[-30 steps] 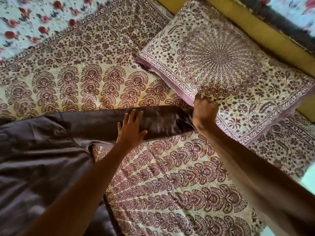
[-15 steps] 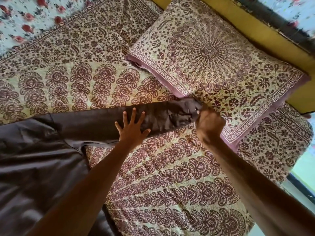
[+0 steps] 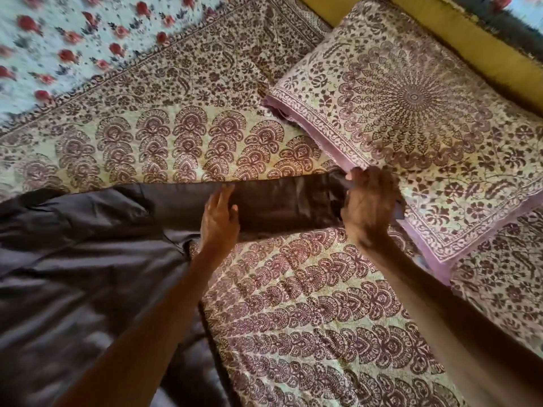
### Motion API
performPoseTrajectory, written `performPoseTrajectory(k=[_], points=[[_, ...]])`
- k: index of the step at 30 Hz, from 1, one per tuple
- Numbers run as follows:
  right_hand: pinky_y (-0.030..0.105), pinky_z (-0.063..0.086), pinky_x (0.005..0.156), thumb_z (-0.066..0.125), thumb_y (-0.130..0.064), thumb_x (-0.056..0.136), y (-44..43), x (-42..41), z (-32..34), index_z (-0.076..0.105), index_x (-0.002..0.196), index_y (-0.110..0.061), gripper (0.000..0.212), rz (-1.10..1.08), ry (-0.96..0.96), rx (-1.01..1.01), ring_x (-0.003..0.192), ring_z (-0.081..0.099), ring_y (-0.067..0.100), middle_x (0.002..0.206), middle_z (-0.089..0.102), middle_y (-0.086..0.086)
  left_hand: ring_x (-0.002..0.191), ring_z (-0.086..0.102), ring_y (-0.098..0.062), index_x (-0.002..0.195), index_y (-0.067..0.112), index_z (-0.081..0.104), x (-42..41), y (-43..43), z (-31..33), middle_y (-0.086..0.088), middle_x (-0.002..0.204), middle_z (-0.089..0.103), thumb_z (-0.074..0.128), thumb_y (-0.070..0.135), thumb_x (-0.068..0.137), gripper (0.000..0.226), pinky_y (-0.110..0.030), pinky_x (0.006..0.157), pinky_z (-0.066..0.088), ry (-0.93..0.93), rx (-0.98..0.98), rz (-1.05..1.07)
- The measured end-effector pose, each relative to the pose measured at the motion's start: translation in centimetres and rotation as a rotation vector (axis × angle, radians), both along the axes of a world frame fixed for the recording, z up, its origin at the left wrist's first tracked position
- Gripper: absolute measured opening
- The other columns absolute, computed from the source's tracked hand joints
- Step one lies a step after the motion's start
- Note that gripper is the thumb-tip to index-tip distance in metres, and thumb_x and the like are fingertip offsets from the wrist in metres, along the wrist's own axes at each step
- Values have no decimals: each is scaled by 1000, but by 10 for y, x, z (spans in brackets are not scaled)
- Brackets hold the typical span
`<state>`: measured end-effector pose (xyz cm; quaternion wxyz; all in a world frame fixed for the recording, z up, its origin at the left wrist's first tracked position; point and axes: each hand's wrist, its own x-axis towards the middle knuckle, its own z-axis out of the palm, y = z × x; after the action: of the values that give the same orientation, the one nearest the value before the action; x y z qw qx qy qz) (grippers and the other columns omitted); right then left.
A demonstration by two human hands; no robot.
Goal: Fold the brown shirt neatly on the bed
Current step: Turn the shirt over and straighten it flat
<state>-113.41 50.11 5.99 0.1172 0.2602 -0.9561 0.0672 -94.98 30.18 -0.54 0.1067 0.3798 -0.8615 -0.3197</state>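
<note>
The brown shirt [image 3: 73,259] lies spread on the left part of the bed, with one long sleeve [image 3: 279,201] stretched out to the right. My left hand [image 3: 219,218] rests flat on the middle of that sleeve, fingers apart. My right hand [image 3: 367,207] is closed around the sleeve's cuff end, at the near edge of the pillow. The cuff itself is mostly hidden under my fingers.
The bed carries a cream and maroon patterned cover [image 3: 308,318]. A matching pillow [image 3: 411,113] lies at the upper right, touching the sleeve end. A floral sheet [image 3: 58,39] shows at the top left, and a yellow headboard edge [image 3: 484,51] runs behind the pillow.
My right hand has closed around the sleeve's cuff end and pulled the crumpled sleeve straighter. The left hand stays pressed on the sleeve.
</note>
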Motion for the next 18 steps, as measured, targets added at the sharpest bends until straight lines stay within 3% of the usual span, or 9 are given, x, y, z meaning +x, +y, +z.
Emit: performPoseTrajectory(k=[2,5,7,10,12,14,16,18], points=[[30,42,76,68,-12,79,-30,36,-10,63,109,-8,30,115,-258,-58,89,61,26,98,67,10,118,49,-36,135,13,47,40,-37,-2,-16,133,49,52,10,91,44,-50,99,42,-105,-129,93],[20,43,76,57,-9,89,-77,97,-38,65,112,-14,24,221,-637,-141,95,62,16,108,67,5,130,41,-39,139,12,45,96,-84,-14,-15,145,42,51,20,93,47,-52,108,34,-284,-160,197],[26,46,93,51,-7,93,-118,137,-57,63,120,-11,30,330,-753,-224,108,59,19,118,64,7,140,31,-36,146,15,37,125,-104,-24,-13,154,33,41,37,95,56,-53,113,27,-338,-107,189],[38,36,110,45,-11,96,-183,172,-74,51,136,-10,40,425,-842,-246,130,46,26,139,52,11,149,9,-31,153,21,20,140,-113,-41,-6,162,12,28,57,87,75,-54,118,11,-376,-39,112],[44,18,118,41,-23,100,-217,187,-87,36,147,-13,48,508,-846,-105,145,22,28,156,30,10,150,1,-28,154,23,11,139,-112,-50,-3,163,2,41,56,86,82,-51,118,4,-406,-14,125],[49,5,119,35,-38,101,-224,191,-106,24,152,-22,55,601,-718,43,149,3,24,162,9,4,150,0,-26,154,23,7,138,-109,-56,-2,163,0,49,53,86,85,-50,118,3,-409,-49,156],[52,3,118,30,-53,98,-210,183,-120,20,153,-30,60,627,-537,104,150,1,23,163,5,0,150,0,-26,154,24,7,139,-109,-62,-1,163,1,46,53,86,83,-49,119,3,-404,-87,176],[53,2,118,27,-63,95,-185,163,-127,20,152,-34,64,509,-428,107,149,5,25,162,9,-2,150,2,-26,154,25,8,141,-109,-66,-1,163,2,43,56,87,81,-50,120,4,-396,-95,181]])
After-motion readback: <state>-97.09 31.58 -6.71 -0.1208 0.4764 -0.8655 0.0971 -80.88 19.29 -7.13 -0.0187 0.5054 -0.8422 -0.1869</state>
